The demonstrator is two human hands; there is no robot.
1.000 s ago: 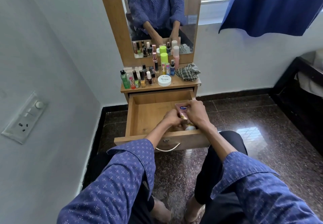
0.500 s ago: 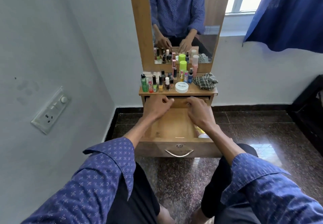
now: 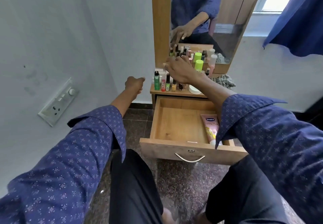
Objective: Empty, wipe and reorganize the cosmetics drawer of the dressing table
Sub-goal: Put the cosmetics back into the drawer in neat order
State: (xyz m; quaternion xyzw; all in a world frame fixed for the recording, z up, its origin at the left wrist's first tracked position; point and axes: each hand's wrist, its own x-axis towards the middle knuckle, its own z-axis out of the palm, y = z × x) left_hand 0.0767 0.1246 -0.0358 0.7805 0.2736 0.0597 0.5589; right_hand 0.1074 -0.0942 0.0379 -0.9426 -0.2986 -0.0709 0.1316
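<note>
The wooden drawer [image 3: 155, 119] of the dressing table stands pulled out. A pink lotion tube [image 3: 210, 127] lies along its right side; the rest of its floor is bare wood. On the tabletop [image 3: 174, 92] stand several bottles, among them a green bottle [image 3: 156, 82], a lime-capped bottle [image 3: 198, 65] and a white round jar [image 3: 194, 89]. My right hand [image 3: 180, 71] hovers over the bottles with fingers spread, holding nothing. My left hand [image 3: 134, 84] is loosely curled in the air left of the table, nothing visible in it.
A checked cloth [image 3: 222, 81] lies at the tabletop's right end. A mirror [image 3: 206, 23] rises behind the bottles. The wall with a switch plate [image 3: 58, 101] is close on the left. A blue curtain [image 3: 295, 14] hangs at right. My knees are just before the drawer front.
Both hands have left the drawer, leaving the pink tube lying in it. My right hand rose over the bottles; my left moved out to the left. The view shifted leftward.
</note>
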